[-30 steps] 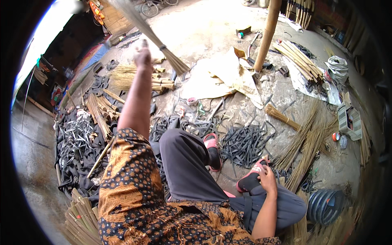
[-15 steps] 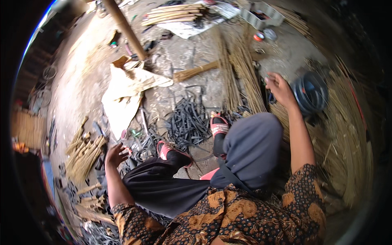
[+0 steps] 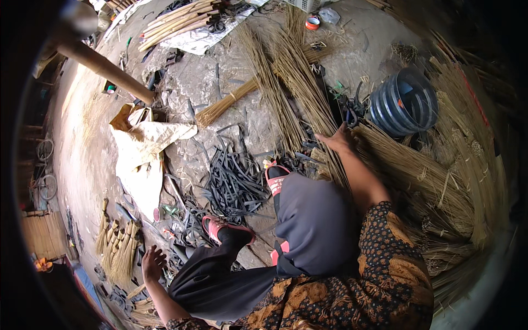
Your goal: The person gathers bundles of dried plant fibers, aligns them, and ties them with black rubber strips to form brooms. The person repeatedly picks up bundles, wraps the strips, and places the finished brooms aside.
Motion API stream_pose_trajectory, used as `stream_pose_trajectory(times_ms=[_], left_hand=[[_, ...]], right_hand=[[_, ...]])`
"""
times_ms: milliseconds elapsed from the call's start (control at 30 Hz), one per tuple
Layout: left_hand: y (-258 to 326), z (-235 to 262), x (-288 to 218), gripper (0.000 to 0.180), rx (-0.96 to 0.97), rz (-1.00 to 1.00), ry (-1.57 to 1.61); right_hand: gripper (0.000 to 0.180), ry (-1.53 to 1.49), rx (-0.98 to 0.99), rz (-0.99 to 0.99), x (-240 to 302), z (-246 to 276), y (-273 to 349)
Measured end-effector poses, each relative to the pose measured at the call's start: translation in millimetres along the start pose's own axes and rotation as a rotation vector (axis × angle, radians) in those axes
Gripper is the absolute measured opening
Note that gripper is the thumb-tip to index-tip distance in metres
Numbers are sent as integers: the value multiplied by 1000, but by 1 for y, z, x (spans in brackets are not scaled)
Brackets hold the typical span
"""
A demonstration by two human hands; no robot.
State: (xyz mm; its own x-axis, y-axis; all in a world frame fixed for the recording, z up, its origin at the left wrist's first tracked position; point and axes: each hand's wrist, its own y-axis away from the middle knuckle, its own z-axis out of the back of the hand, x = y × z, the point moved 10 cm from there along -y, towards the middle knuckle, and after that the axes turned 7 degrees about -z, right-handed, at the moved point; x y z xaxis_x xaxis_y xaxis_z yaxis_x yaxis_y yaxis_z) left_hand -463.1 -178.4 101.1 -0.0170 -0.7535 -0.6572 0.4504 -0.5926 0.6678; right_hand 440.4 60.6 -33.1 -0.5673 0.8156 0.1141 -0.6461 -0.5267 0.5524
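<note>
My right hand (image 3: 340, 141) reaches down over a bundle of long thin straw-coloured sticks (image 3: 308, 82), close to its near end. Its thumb and fingers are spread apart; whether they touch the sticks is hard to tell. Beside that bundle lies a second, thinner row of sticks (image 3: 269, 88). Both cross over a tied stick broom (image 3: 228, 103). Held out on the left, my left hand (image 3: 153, 263) is empty with its fingers apart. Several small tied brush bundles (image 3: 120, 250) lie on the floor close to it.
A heap of black rubber strips (image 3: 234, 181) lies before my feet. Right of my right hand stands a ribbed dark bucket (image 3: 404, 104), with more stick bundles (image 3: 434, 181) around it. A pale sack (image 3: 146, 148), a slanting pole (image 3: 104, 71) and bamboo lengths (image 3: 179, 25) are farther off.
My right hand has come down from beside the bucket to the near end of the stick bundle. My left hand stays empty at the left. The whole view has shifted.
</note>
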Motion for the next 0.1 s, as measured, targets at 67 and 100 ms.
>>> stream_pose_trajectory(times_ms=[67, 100], left_hand=[[-7, -1, -6, 59, 16, -16, -7], [-13, -4, -7, 59, 19, -13, -11]], right_hand=[[157, -4, 4, 26, 10, -6, -4], [157, -6, 8, 23, 10, -6, -7]])
